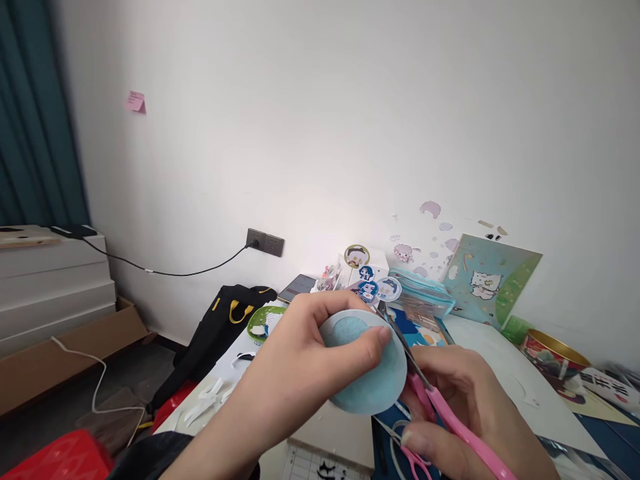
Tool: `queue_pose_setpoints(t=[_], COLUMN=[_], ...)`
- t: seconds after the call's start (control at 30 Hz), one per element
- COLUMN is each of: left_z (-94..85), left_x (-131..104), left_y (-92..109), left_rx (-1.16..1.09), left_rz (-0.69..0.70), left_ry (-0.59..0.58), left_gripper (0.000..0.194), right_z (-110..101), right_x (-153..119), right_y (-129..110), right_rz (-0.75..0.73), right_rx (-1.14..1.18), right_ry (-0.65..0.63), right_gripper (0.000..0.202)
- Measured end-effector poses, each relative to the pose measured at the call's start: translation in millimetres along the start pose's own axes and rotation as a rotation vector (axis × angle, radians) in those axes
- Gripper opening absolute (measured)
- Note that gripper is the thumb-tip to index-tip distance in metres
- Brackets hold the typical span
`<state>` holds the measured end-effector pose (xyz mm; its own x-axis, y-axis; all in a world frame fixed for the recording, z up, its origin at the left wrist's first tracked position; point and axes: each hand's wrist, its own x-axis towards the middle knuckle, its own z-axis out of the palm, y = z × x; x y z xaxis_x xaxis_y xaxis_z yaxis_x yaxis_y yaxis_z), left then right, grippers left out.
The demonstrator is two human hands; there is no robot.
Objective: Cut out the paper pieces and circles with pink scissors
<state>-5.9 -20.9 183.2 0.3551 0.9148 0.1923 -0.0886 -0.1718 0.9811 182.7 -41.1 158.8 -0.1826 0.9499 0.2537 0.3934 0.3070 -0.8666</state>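
My left hand pinches a round light-blue paper piece with a pale border, thumb on its face and fingers behind. Pink-handled scissors are gripped in my right hand. Their blades lie along the right edge of the paper, pointing up and left; how far they are parted is hard to tell. Beneath my hands, a second pair of pink-handled scissors rests on the desk. White paper scraps lie left of my left forearm.
Round stickers and a blue-edged pouch stand near the wall. A cartoon folder leans at the right, near a round tin. A black bag hangs beside the desk's left edge.
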Motion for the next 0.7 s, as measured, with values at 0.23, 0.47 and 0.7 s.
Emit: queue_pose_setpoints(t=[0.23, 0.47, 0.7], left_z=[-1.8, -1.8, -4.1], left_x=[1.2, 0.7, -0.6], left_y=[1.3, 3.0, -3.9], left_rx=[0.038, 0.09, 0.094], left_rz=[-0.031, -0.028, -0.005], left_ry=[-0.007, -0.021, -0.031], left_gripper=[0.014, 0.021, 0.023], right_z=[-0.5, -2.1, -6.3], right_x=[-1.5, -1.5, 0.6], right_y=[-0.7, 2.6, 3.6], right_rz=[0.0, -0.079, -0.116], right_rx=[-0.023, -0.076, -0.183], right_ry=[-0.007, 0.027, -0.026], right_gripper=[0.025, 0.015, 0.018])
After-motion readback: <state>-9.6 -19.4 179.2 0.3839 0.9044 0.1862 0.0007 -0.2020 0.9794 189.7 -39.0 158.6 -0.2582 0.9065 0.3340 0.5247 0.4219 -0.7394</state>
